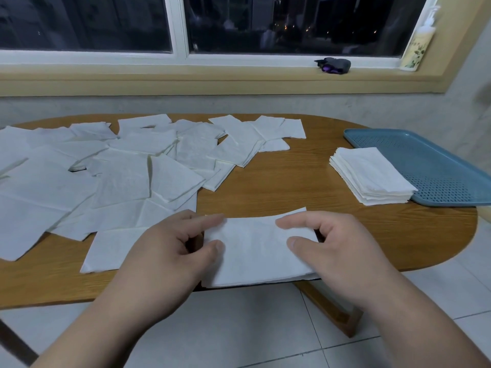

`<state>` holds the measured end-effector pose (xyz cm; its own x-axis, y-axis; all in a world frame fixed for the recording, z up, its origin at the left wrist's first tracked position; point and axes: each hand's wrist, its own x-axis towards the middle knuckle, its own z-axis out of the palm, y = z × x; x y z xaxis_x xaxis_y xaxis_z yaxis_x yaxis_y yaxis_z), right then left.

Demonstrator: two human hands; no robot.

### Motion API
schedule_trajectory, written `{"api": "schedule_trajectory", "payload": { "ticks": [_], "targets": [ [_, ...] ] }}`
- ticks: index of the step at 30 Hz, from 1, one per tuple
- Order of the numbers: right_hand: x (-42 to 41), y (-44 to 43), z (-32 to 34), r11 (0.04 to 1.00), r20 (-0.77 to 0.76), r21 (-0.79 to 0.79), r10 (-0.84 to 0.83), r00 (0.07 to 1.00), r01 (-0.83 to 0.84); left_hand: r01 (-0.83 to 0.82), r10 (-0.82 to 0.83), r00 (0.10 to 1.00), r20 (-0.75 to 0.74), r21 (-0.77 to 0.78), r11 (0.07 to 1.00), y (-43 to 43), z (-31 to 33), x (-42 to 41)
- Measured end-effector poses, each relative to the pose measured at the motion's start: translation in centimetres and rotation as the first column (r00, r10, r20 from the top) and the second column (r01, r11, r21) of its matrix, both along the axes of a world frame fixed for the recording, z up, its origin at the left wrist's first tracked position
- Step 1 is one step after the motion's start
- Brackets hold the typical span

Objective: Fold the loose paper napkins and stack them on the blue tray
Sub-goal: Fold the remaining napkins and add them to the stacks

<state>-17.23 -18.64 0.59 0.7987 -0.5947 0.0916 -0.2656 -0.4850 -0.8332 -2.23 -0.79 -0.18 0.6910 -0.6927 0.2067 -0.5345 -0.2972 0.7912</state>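
Fingers [210, 220] of the left hand [164, 251] and right hand [342, 248] pinched the ends of a white, softly creased, oblong napkin [255, 253] on the table [265, 187], left of the blue tray [435, 166], whose corner bore a neat folded stack [372, 176].

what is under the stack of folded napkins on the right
The napkin stack rests on a corner of the blue tray, overhanging toward the table; that corner is covered.

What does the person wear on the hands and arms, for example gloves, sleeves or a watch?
Nothing shows. The left hand and the right hand are bare, without gloves, rings or a watch, and both forearms are uncovered, with no sleeve in view.
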Motion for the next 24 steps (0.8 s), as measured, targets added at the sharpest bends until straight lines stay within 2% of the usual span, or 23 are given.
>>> {"api": "schedule_trajectory", "payload": {
  "ticks": [4, 8, 15, 20, 24],
  "targets": [
    [0.1, -0.1, -0.5, 0.995, -0.076, -0.094, -0.027, 0.997, 0.020, 0.007, -0.011, 0.999, 0.051, 0.068, 0.998, -0.3, -0.7, 0.5],
    [0.4, -0.1, -0.8, 0.977, -0.102, -0.210, -0.053, 0.993, 0.031, -0.007, -0.019, 0.985, 0.170, 0.148, 0.989, -0.5, -1.2, 0.8],
    [0.5, -0.3, -1.4, 0.919, -0.184, -0.394, -0.053, 0.981, -0.025, -0.043, -0.018, 0.951, 0.310, 0.189, 0.981, -0.7, -1.4, 0.6],
    [0.2, -0.3, -1.6, 0.881, -0.167, -0.473, -0.095, 0.981, 0.005, -0.062, -0.001, 0.927, 0.375, 0.156, 0.986, -0.5, -1.5, 0.4],
    [0.1, -0.3, -1.3, 0.873, -0.127, -0.488, -0.084, 0.988, 0.011, 0.039, -0.114, 0.906, 0.407, 0.188, 0.981, 0.0, -1.6, 0.4]
  ]
}}
